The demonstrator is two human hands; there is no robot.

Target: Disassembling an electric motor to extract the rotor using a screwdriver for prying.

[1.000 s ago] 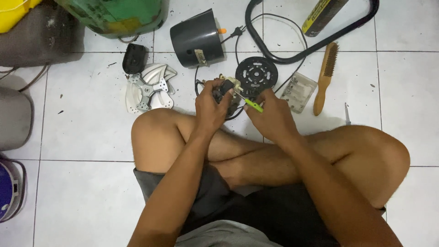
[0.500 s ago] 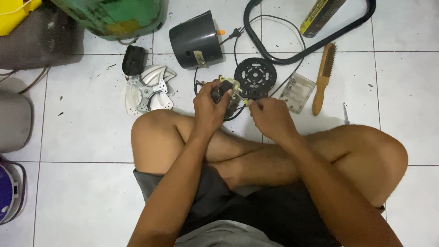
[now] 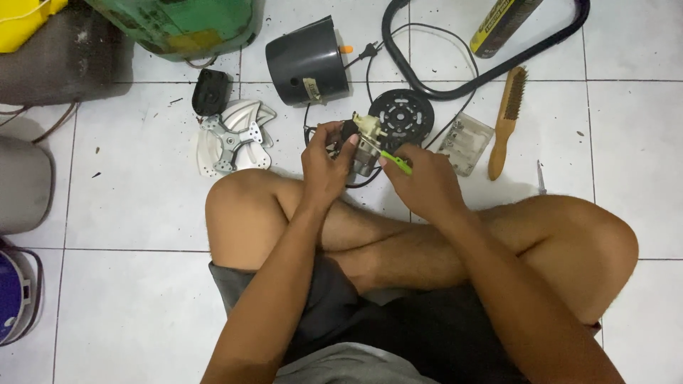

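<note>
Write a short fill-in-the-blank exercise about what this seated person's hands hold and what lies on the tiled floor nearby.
1. The left hand grips a small fan ____.
2. The right hand holds a tool with a ____ handle against the motor.
3. The wooden-handled wire ____ lies on the floor right of the clear plastic case.
4. The dark round housing lies on its ____.

Missing words: motor; green; brush; side
</note>
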